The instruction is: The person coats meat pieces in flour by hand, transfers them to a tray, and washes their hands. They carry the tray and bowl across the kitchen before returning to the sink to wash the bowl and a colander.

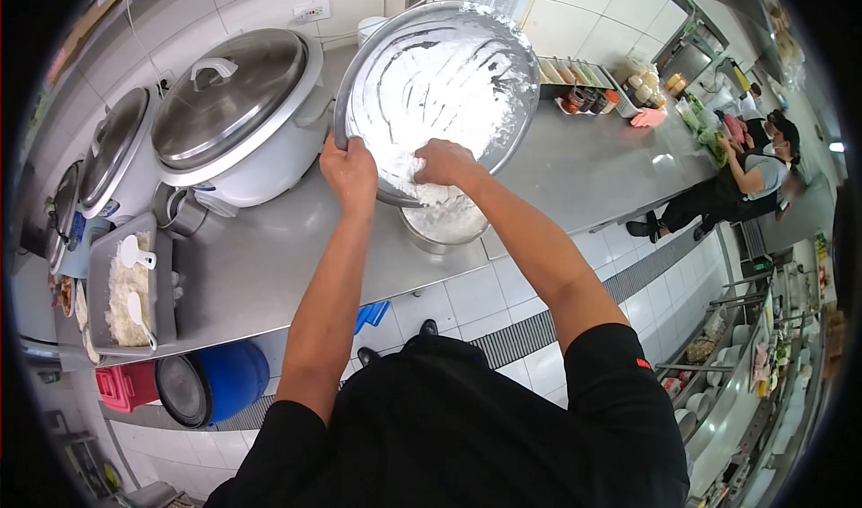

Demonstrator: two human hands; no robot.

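My left hand (350, 171) grips the rim of a large steel bowl (503, 140), tilted up on edge over the steel counter. White powder (431, 104) coats the bowl's inside. My right hand (446, 163) is inside the bowl at its low edge, pushing powder down. Below it stands a smaller steel container (444, 229) with white powder in it.
Large rice cookers (238, 117) line the counter's left. A tray of rice with white spoons (130, 292) sits at the counter's left end. Condiment jars (588, 99) stand at the back. A blue barrel (215, 382) lies under the counter. Another person (745, 180) crouches at far right.
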